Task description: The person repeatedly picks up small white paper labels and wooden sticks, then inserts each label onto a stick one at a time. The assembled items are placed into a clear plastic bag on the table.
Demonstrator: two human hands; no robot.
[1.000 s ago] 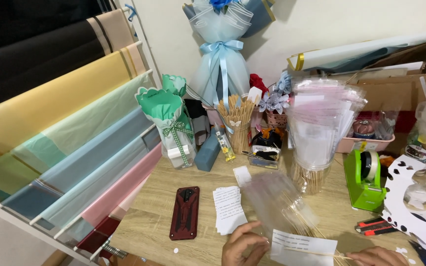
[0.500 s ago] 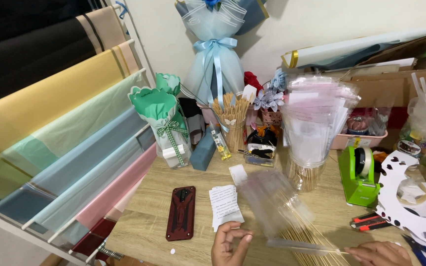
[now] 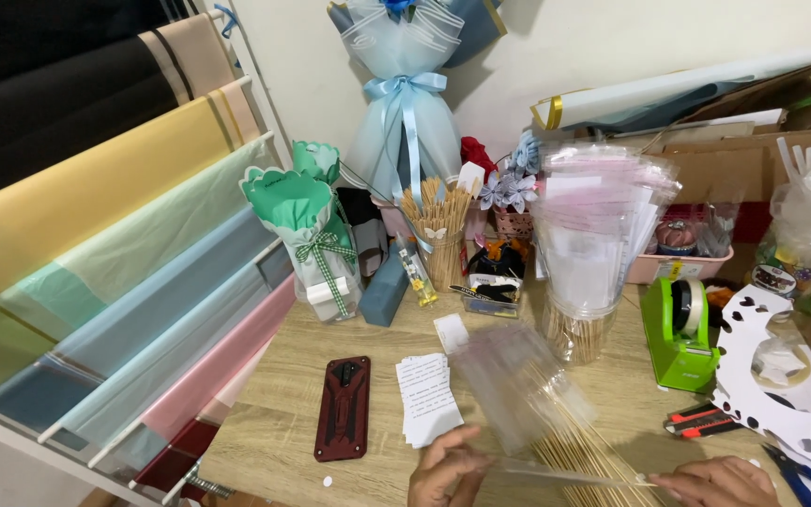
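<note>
At the bottom edge my left hand (image 3: 448, 469) and my right hand (image 3: 720, 483) hold the two ends of a thin clear plastic sleeve (image 3: 570, 474) stretched flat between them. Just beyond it lies a bundle of thin wooden sticks (image 3: 579, 441) partly covered by clear bags (image 3: 513, 380). A small stack of white printed paper slips (image 3: 427, 399) lies left of the sticks, close to my left hand.
A dark red phone (image 3: 344, 408) lies on the wooden table (image 3: 265, 432). Wrapping paper rolls (image 3: 114, 282) hang on a rack at left. A green tape dispenser (image 3: 680, 330), red cutter (image 3: 701, 420), jar of bagged sticks (image 3: 586, 253), green wrapped bouquet (image 3: 307, 225) and blue bouquet (image 3: 405, 84) stand behind.
The white printed slip seen near my hands a second ago is gone; both hands now hold a thin clear sleeve. The view has shifted slightly left.
</note>
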